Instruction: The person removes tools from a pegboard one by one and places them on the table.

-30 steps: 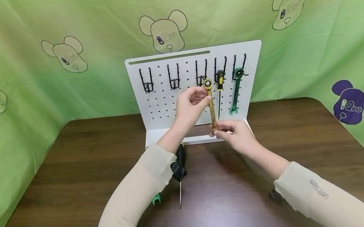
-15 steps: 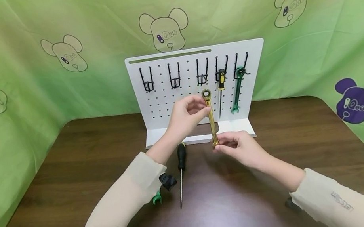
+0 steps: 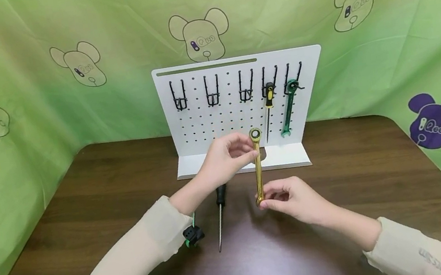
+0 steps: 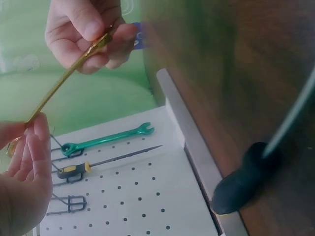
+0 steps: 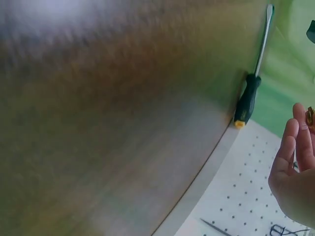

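A gold ratchet wrench (image 3: 258, 167) stands nearly upright between both hands, in front of the pegboard. My left hand (image 3: 227, 158) pinches it just below its ring end. Near the lower, open end, my right hand (image 3: 294, 198) holds it between thumb and fingers. The left wrist view shows the wrench (image 4: 66, 76) slanting from the left hand (image 4: 29, 162) up to the right hand (image 4: 83, 37). Only the wrench's gold end (image 5: 310, 116) shows at the edge of the right wrist view, by the right hand (image 5: 295, 162).
Behind the hands stands a white pegboard (image 3: 218, 121) with several black hooks. A yellow-black screwdriver (image 3: 269, 97) and a green wrench (image 3: 288, 109) hang at its right. On the table lie a black-handled screwdriver (image 3: 220, 222) and, partly under the left forearm, a green tool (image 3: 193, 219).
Both hands have drawn the gold wrench down and toward me, away from the hooks. It now leans slightly, its lower end to the left. The hanging tools stay put.
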`<control>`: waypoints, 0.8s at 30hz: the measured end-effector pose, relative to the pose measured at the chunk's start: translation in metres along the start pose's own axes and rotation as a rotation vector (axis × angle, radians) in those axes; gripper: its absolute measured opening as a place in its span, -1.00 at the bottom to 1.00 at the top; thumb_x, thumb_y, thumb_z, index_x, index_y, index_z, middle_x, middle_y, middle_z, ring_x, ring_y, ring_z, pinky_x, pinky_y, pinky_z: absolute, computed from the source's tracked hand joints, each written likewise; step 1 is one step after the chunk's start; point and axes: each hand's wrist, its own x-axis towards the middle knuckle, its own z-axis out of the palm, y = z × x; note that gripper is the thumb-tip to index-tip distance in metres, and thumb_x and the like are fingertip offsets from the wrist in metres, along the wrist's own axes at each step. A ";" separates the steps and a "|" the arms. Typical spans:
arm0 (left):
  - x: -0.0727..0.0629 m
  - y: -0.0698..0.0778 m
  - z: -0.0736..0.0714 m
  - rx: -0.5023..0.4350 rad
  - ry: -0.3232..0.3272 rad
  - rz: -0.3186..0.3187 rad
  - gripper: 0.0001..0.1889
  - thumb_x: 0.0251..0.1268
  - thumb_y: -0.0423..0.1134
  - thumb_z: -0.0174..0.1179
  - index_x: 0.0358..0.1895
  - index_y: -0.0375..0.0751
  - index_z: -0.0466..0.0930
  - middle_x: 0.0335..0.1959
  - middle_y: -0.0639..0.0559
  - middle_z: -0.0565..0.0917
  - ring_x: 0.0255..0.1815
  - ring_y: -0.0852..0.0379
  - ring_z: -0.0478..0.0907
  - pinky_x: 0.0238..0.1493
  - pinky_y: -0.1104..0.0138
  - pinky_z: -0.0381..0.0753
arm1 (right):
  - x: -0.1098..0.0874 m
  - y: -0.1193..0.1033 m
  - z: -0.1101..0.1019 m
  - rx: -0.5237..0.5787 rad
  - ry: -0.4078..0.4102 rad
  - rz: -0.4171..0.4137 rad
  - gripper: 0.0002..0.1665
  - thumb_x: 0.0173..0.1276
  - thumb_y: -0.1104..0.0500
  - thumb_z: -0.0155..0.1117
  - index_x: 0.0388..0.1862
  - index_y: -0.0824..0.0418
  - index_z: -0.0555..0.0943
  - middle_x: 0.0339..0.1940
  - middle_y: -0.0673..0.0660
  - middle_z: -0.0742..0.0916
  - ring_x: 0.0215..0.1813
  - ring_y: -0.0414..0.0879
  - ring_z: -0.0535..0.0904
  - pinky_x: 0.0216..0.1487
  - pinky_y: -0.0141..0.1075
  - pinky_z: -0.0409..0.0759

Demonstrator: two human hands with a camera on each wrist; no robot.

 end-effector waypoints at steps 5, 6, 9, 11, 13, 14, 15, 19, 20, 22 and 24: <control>-0.010 -0.005 0.000 0.017 -0.018 -0.022 -0.82 0.23 -0.39 0.33 -0.14 -0.38 0.61 -0.23 -0.23 0.72 -0.24 0.12 0.72 -0.05 0.41 0.69 | -0.006 -0.002 0.006 -0.003 -0.053 -0.008 -0.93 0.30 0.25 0.39 -0.27 0.24 0.72 -0.43 0.12 0.78 -0.35 -0.35 0.60 -0.25 -0.40 0.66; -0.012 -0.005 0.000 0.024 -0.016 -0.025 -0.82 0.22 -0.39 0.34 -0.15 -0.38 0.61 -0.23 -0.22 0.72 -0.25 0.14 0.71 -0.05 0.41 0.69 | -0.007 -0.003 0.007 -0.001 -0.063 -0.008 -0.93 0.30 0.24 0.39 -0.28 0.23 0.72 -0.44 0.11 0.78 -0.34 -0.36 0.60 -0.25 -0.41 0.66; -0.016 -0.008 -0.001 0.044 -0.010 -0.041 -0.80 0.21 -0.37 0.35 -0.15 -0.37 0.62 -0.24 -0.21 0.73 -0.26 0.16 0.70 -0.05 0.41 0.67 | -0.009 -0.005 0.010 0.008 -0.085 -0.006 -0.95 0.30 0.25 0.39 -0.29 0.22 0.72 -0.45 0.09 0.78 -0.35 -0.37 0.59 -0.26 -0.40 0.65; -0.018 -0.010 -0.001 0.040 -0.012 -0.050 -0.78 0.20 -0.37 0.36 -0.13 -0.37 0.62 -0.24 -0.22 0.74 -0.25 0.15 0.71 -0.01 0.41 0.67 | -0.010 -0.006 0.012 0.011 -0.094 -0.002 -0.97 0.29 0.26 0.39 -0.29 0.21 0.72 -0.46 0.08 0.78 -0.36 -0.38 0.58 -0.27 -0.40 0.64; -0.020 -0.012 -0.002 0.027 -0.017 -0.058 -0.76 0.20 -0.39 0.36 -0.09 -0.38 0.60 -0.25 -0.24 0.75 -0.24 0.11 0.72 0.01 0.40 0.68 | -0.011 -0.006 0.014 0.016 -0.103 0.003 -0.97 0.29 0.26 0.39 -0.30 0.21 0.72 -0.47 0.07 0.77 -0.37 -0.38 0.57 -0.30 -0.40 0.63; -0.020 -0.013 -0.002 0.019 -0.021 -0.061 -0.74 0.20 -0.40 0.35 -0.06 -0.39 0.59 -0.25 -0.25 0.75 -0.23 0.10 0.72 0.02 0.39 0.68 | -0.012 -0.006 0.015 0.020 -0.109 0.006 -0.97 0.29 0.26 0.40 -0.30 0.21 0.71 -0.47 0.07 0.77 -0.38 -0.38 0.57 -0.30 -0.40 0.63; -0.021 -0.014 -0.002 0.012 -0.024 -0.065 -0.72 0.20 -0.41 0.35 -0.04 -0.39 0.58 -0.25 -0.26 0.75 -0.22 0.09 0.72 0.02 0.39 0.68 | -0.012 -0.005 0.016 0.026 -0.115 0.008 -0.97 0.29 0.26 0.39 -0.30 0.21 0.71 -0.47 0.07 0.77 -0.38 -0.37 0.57 -0.31 -0.40 0.63; -0.022 -0.020 -0.003 -0.005 -0.023 -0.085 -0.65 0.18 -0.45 0.35 0.03 -0.39 0.52 -0.27 -0.26 0.73 -0.24 0.08 0.72 -0.06 0.39 0.70 | -0.012 -0.004 0.020 0.050 -0.143 0.017 -0.96 0.29 0.27 0.39 -0.30 0.24 0.70 -0.46 0.10 0.78 -0.37 -0.36 0.61 -0.32 -0.40 0.64; -0.023 -0.021 -0.003 -0.008 -0.023 -0.092 -0.63 0.18 -0.46 0.35 0.05 -0.38 0.51 -0.27 -0.25 0.73 -0.25 0.09 0.72 -0.09 0.39 0.70 | -0.012 -0.004 0.020 0.054 -0.148 0.018 -0.95 0.29 0.27 0.39 -0.30 0.24 0.70 -0.46 0.11 0.78 -0.37 -0.35 0.61 -0.32 -0.40 0.64; -0.024 -0.023 -0.004 -0.012 -0.026 -0.095 -0.61 0.17 -0.46 0.35 0.06 -0.37 0.49 -0.27 -0.25 0.72 -0.26 0.10 0.71 -0.12 0.38 0.69 | -0.012 -0.002 0.022 0.063 -0.159 0.023 -0.95 0.29 0.28 0.39 -0.30 0.26 0.69 -0.47 0.13 0.78 -0.38 -0.34 0.62 -0.34 -0.41 0.63; -0.024 -0.025 -0.004 -0.017 -0.033 -0.092 -0.62 0.18 -0.46 0.35 0.05 -0.38 0.50 -0.26 -0.25 0.71 -0.26 0.13 0.71 -0.11 0.37 0.70 | -0.012 -0.001 0.023 0.073 -0.171 0.032 -0.94 0.29 0.27 0.39 -0.32 0.27 0.68 -0.51 0.14 0.76 -0.42 -0.31 0.62 -0.39 -0.42 0.60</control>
